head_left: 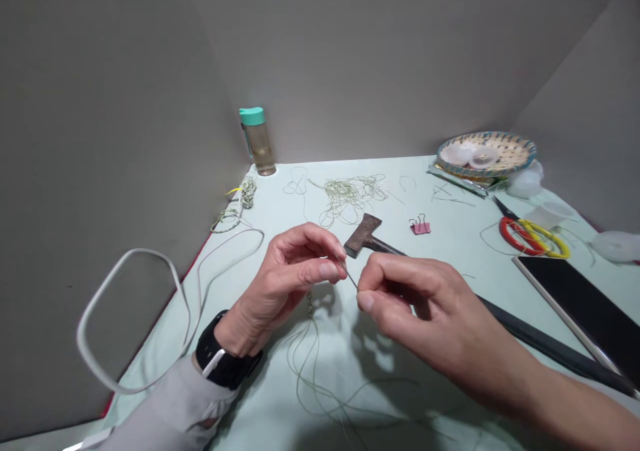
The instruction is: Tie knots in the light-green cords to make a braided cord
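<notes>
My left hand (300,264), with a black watch at the wrist, is closed in a pinch on a thin dark strand (352,280). My right hand (405,298) pinches the other end of this strand between thumb and forefinger. Only a short length shows between the fingertips; whether it is thread or wire I cannot tell. Beneath the left hand hangs a narrow braided cord (311,304), its upper part hidden by the fingers. Several loose pale green strands (315,378) spread from it over the table. Just behind the hands lies a hatchet-shaped metal head (364,232) on a dark handle.
Tangled green cord (350,191) lies at the back, near a pink binder clip (421,227). Rightward are red-and-yellow scissors (535,236), a phone-like black slab (585,311) and a woven basket (520,151). A bottle (261,146) and white cable (173,271) are leftward.
</notes>
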Action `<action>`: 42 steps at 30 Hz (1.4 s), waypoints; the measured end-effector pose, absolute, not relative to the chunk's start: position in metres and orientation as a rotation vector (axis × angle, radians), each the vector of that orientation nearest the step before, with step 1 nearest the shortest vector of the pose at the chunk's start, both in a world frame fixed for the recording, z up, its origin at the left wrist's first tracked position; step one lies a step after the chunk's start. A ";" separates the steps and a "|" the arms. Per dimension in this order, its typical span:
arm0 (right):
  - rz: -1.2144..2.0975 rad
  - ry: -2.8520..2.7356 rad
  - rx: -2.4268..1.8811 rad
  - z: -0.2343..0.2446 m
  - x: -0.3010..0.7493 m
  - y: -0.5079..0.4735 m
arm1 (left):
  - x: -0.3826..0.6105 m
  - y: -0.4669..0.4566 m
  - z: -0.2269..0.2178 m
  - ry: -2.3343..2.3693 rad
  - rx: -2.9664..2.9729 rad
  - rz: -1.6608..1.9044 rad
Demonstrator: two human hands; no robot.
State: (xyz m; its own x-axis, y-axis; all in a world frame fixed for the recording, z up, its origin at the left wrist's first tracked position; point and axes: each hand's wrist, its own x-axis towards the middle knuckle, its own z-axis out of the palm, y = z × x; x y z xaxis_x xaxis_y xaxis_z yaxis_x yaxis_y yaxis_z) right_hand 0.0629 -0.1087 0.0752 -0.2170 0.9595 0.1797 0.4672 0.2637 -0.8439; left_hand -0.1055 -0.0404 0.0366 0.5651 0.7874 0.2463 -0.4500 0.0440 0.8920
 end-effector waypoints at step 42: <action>0.195 -2.154 -1.990 0.012 0.119 -0.033 | -0.110 0.031 -0.020 1.204 1.728 0.814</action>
State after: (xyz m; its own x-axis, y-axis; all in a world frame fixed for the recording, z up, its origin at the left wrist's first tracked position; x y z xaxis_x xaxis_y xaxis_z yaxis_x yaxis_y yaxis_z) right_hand 0.1195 -0.0328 0.0117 -0.0723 0.9957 0.0588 0.9689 0.0841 -0.2326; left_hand -0.1101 0.0311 -0.0201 0.3226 0.9457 0.0386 0.3884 -0.1694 0.9058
